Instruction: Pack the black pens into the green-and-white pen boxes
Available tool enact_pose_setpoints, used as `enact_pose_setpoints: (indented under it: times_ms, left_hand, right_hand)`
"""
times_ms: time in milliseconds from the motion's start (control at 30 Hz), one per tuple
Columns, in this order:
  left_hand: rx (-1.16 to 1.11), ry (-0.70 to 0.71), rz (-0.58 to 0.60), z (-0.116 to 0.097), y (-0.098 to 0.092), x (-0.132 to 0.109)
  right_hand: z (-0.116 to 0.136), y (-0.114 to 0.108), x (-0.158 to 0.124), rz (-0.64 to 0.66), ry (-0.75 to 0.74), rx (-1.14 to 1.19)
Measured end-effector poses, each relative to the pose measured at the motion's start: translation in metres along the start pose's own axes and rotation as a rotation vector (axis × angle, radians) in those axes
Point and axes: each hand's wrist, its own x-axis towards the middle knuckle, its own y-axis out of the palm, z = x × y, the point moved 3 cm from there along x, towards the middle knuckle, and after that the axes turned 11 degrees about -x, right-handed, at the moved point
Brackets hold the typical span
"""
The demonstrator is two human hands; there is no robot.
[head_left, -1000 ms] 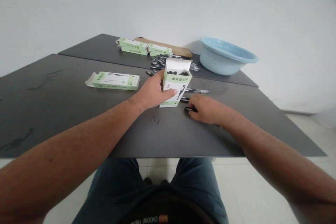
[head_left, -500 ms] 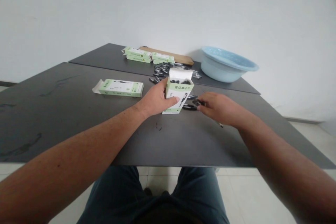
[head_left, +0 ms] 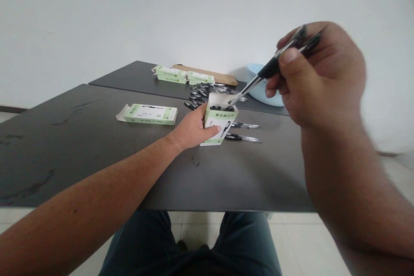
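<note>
- The right hand (head_left: 318, 77) has risen from the tabletop (head_left: 194, 185), pinching black pens (head_left: 269, 68) slanted toward the open box (head_left: 224, 115).
- The left hand (head_left: 190, 128) still clasps that box.

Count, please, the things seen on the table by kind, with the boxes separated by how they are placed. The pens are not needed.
Held box in the left hand: 1
Lying box: 1
Stacked boxes, only those showing: 4
Light-blue basin: 1
Flat brown piece: 1
Total: 8
</note>
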Motion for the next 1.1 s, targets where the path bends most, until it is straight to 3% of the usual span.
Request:
enact_pose_setpoints:
  times_ms: [233, 533, 600, 700, 767, 933, 1100]
  left_hand:
    - [-0.059, 0.021, 0.006, 0.0, 0.002, 0.0]
    - [-0.069, 0.017, 0.007, 0.004, 0.003, 0.002]
    - [-0.084, 0.009, 0.003, 0.007, 0.003, 0.002]
    - [-0.114, 0.006, 0.018, 0.007, 0.005, 0.002]
    - [-0.124, 0.01, 0.018, 0.006, 0.005, 0.002]
    - [-0.123, 0.028, 0.014, 0.003, 0.004, 0.002]
    - [-0.075, 0.049, 0.02, 0.004, 0.003, 0.002]
  right_hand:
    - [-0.025, 0.027, -0.012, 0.113, 0.058, -0.109]
    - [-0.019, 0.051, -0.023, 0.596, -0.098, -0.518]
    - [-0.023, 0.049, -0.026, 0.56, -0.089, -0.474]
    - [-0.028, 0.04, -0.03, 0.374, -0.048, -0.357]
    - [-0.027, 0.036, -0.033, 0.322, -0.084, -0.356]
    - [-0.023, 0.041, -0.04, 0.505, -0.185, -0.42]
    - [-0.031, 0.031, -0.041, 0.476, -0.175, -0.333]
